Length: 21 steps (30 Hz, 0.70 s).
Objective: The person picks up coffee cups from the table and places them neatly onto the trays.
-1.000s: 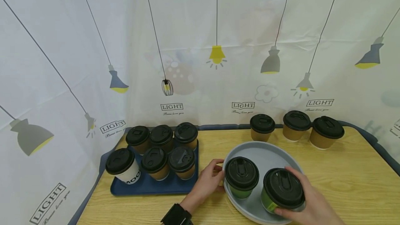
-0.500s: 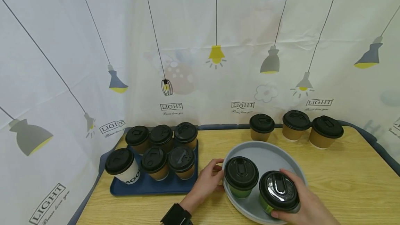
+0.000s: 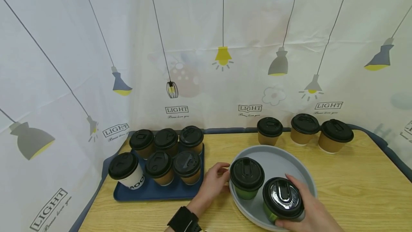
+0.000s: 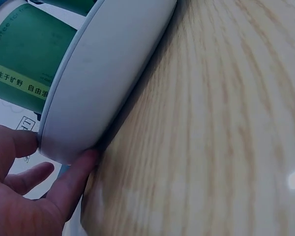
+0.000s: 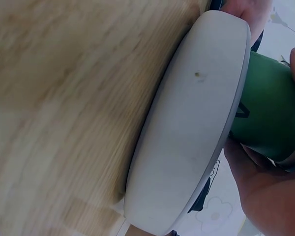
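In the head view, my right hand [image 3: 309, 207] grips a green paper coffee cup [image 3: 268, 213] with a black lid, fingers and thumb round its side, at the near right of a round grey tray [image 3: 283, 160]. A second green coffee cup [image 3: 246, 192], also black-lidded, stands at the tray's left side, close beside the first. My left hand [image 3: 214, 182] holds the tray's left side. The left wrist view shows the left hand [image 4: 29, 191] with one digit at the rim and another low on the outer wall. The right wrist view shows the right hand [image 5: 270, 191] round the green cup [image 5: 270, 103].
Left on the wooden table [image 3: 363, 189] lies a blue rectangular tray [image 3: 154, 194] with several brown lidded cups and a white cup [image 3: 133, 178]. Three brown cups, the nearest of them a cup [image 3: 268, 139] behind the round tray, stand along the back edge before a printed curtain [image 3: 199, 46].
My right hand has moved left with its green cup, closer to the other one. That left cup has shifted slightly away and to the left. My left hand stays at the tray.
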Each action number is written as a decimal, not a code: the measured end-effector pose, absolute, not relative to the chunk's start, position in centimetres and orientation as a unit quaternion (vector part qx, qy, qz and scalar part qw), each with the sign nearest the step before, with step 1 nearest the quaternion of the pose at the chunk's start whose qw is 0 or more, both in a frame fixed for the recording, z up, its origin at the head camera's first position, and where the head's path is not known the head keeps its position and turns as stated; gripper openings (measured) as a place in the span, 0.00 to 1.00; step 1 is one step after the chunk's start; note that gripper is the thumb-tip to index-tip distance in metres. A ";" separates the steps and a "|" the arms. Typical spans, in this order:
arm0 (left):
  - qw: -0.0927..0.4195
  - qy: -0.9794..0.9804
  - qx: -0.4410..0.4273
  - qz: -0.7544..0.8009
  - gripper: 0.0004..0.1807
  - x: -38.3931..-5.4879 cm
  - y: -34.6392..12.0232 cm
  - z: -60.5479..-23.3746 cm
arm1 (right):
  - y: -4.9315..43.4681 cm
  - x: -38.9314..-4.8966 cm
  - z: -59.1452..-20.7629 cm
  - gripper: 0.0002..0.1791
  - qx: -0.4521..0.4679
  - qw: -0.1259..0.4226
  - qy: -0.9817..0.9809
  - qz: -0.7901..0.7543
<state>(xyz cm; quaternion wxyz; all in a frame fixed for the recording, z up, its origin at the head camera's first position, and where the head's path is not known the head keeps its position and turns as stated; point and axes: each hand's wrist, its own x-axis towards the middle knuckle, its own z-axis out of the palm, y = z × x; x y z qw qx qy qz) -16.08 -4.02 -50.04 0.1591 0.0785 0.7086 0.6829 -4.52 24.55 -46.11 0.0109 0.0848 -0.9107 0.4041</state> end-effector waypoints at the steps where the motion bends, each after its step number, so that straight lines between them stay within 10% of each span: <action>1: 0.155 0.708 0.073 0.685 0.19 -16.1 -4.0 -50.1 | 24.7 -4.5 -46.2 0.74 0.087 0.005 -0.909 0.408; 7: 0.136 0.732 0.050 0.665 0.18 -15.5 -4.0 -49.9 | 25.9 -4.3 -46.8 0.76 0.138 0.039 -0.898 0.415; 21: 0.279 0.721 0.096 0.627 0.39 -12.5 -5.8 -48.3 | 31.2 -5.5 -45.2 0.26 0.071 0.158 -0.873 0.456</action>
